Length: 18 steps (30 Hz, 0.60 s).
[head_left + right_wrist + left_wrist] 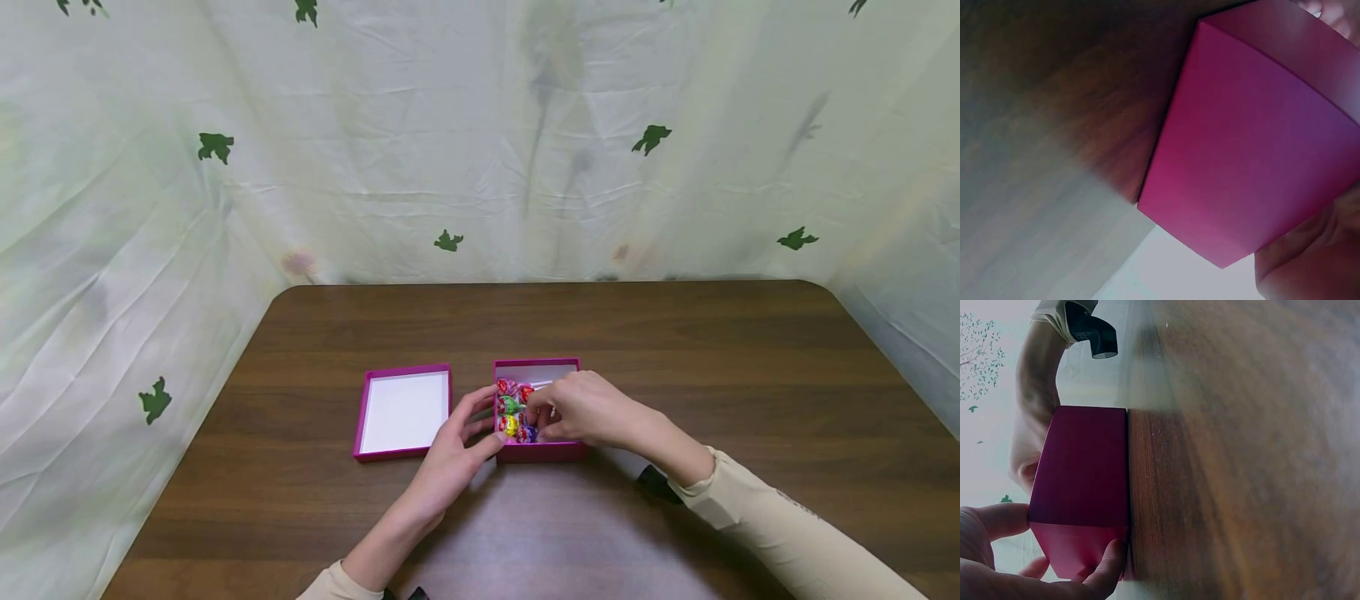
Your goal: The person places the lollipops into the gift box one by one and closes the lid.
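In the head view a magenta box (540,452) stands uncovered on the table, with wrapped candies (510,406) in red, green, yellow and blue along its left side. My left hand (455,454) touches the box's left wall and near left corner, its fingers fairly straight. From the right, my right hand (581,408) reaches over the wall, fingers bent down inside beside the candies. Whether they pinch a candy is hidden. The left wrist view shows my left fingers (1108,565) against the box's outer wall (1088,469). In the right wrist view, the box wall (1247,144) covers the fingertips.
Left of the box lies its magenta-rimmed lid (405,412), white inside facing up. Both rest on a brown wooden table (675,333). A pale curtain (480,125) with green leaf shapes hangs behind and at the sides.
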{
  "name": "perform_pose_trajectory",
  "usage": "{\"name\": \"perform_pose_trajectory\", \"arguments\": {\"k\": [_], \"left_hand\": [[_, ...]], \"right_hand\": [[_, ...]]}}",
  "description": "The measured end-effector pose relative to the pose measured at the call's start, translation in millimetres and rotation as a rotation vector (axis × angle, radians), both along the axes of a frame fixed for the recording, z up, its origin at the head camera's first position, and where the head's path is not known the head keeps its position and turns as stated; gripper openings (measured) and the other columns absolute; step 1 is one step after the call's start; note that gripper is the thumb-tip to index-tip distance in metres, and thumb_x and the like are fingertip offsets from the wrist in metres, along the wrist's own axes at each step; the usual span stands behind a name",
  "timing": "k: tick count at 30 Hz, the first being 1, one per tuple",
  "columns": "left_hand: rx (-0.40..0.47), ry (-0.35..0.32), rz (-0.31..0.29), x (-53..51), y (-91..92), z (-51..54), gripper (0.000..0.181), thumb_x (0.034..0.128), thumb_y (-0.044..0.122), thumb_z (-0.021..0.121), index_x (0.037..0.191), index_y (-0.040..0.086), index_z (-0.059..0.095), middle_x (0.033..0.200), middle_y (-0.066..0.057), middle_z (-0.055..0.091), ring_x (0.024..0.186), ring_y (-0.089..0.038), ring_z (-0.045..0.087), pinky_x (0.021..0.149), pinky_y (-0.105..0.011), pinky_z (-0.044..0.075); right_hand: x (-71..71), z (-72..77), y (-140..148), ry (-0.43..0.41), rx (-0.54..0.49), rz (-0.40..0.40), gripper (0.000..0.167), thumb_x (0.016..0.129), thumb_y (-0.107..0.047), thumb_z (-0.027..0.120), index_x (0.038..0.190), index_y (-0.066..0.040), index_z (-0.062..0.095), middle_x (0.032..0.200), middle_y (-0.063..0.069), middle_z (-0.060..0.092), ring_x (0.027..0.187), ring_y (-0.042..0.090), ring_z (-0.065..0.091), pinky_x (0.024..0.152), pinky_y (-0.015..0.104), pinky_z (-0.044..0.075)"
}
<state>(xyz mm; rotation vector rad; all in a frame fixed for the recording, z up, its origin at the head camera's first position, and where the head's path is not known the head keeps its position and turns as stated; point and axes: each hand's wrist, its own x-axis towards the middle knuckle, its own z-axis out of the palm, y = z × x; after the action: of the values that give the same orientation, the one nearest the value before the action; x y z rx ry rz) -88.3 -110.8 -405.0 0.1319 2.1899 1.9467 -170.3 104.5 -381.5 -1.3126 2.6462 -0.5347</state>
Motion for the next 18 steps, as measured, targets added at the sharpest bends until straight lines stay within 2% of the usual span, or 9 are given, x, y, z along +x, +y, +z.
{"name": "perform_pose_trajectory", "arguments": {"k": [13, 18], "left_hand": [[0.0, 0.004, 0.004, -0.9, 0.4, -1.0, 0.057, 0.094, 0.01, 0.063, 0.147, 0.018, 0.043, 0.148, -0.011, 0.04, 0.128, -0.036, 0.047, 0.098, -0.05, 0.044], [0.004, 0.008, 0.003, -0.9, 0.7, -0.4, 0.057, 0.094, 0.01, 0.063, 0.146, 0.017, 0.043, 0.148, -0.011, 0.04, 0.128, -0.037, 0.047, 0.098, -0.05, 0.044]], "right_hand": [[-2.6, 2.5, 3.9, -0.045, 0.013, 0.045, 0.016, 0.078, -0.017, 0.081, 0.087, -0.022, 0.069, 0.075, -0.018, 0.063, 0.07, -0.001, 0.059, 0.066, 0.025, 0.048], [-3.8, 2.8, 5.9, -0.102, 0.0, 0.049, 0.016, 0.079, -0.015, 0.08, 0.089, -0.021, 0.069, 0.076, -0.018, 0.063, 0.071, -0.001, 0.059, 0.068, 0.024, 0.05]]}}
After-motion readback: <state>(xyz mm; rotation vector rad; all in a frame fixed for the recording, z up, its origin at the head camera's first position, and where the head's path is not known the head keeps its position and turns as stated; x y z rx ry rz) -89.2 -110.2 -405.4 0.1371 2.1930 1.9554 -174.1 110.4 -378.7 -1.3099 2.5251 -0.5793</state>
